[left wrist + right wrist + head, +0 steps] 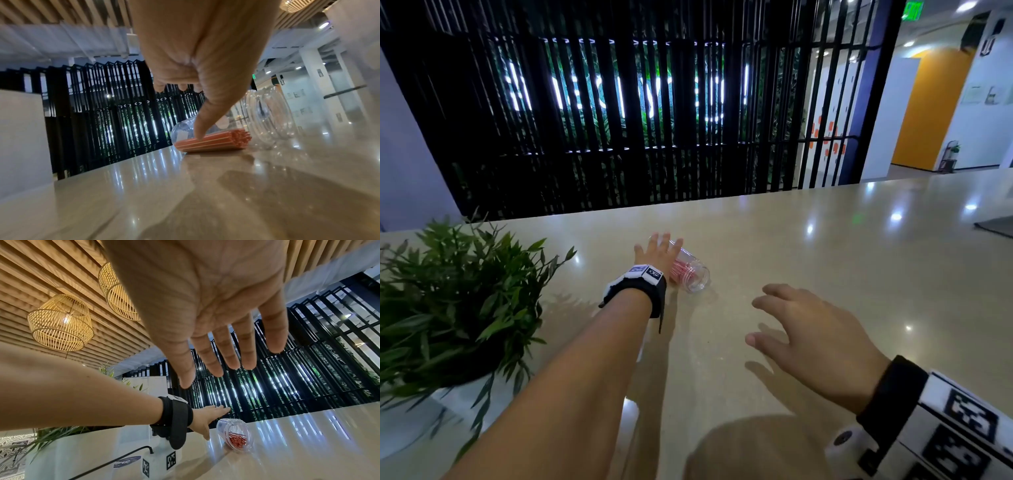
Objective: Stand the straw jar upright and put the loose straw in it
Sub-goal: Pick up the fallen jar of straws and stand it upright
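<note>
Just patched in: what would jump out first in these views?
A clear jar lying on its side mid-counter, red straws inside, mouth facing the person. The left hand reaches over it with straight fingers; the right hand hovers open nearer. A leafy plant sits at the left.

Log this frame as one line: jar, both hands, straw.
jar: on its side on counter, straws inside | left hand: open, reaching over jar | right hand: open, holding nothing | loose straw: not visible
</note>
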`<state>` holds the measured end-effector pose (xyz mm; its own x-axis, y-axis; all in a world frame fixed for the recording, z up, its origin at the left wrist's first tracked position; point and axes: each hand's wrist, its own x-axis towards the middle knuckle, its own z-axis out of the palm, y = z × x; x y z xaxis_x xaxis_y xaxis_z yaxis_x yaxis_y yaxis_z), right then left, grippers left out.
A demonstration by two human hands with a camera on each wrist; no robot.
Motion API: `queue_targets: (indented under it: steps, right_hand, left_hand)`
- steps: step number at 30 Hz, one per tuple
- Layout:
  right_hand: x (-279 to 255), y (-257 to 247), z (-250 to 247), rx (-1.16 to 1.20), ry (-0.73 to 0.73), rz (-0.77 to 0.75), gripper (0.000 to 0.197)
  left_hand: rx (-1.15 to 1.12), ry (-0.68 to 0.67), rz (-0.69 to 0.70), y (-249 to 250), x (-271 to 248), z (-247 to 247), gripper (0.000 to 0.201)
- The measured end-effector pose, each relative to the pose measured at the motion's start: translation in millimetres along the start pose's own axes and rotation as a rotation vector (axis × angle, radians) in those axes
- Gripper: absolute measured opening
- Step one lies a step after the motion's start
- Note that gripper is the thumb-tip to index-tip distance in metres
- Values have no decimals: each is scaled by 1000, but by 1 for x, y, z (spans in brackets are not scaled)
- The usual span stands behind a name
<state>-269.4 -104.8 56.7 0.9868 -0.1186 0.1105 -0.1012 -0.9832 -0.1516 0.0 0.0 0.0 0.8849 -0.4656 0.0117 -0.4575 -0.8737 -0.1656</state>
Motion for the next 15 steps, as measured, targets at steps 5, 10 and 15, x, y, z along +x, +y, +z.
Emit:
queue_targets:
  steps: [5,10,15]
  right_hand:
    - [10,-4,3,-24,-12,-13,48]
    - [13,-9,7,-22,0,-15,47]
    - [18,-12,10,2,2,-20,47]
  left_hand:
    - [223,14,121,4,21,4,75]
    - [172,86,119,7,29,12,54]
    - [310,65,155,2,14,4,80]
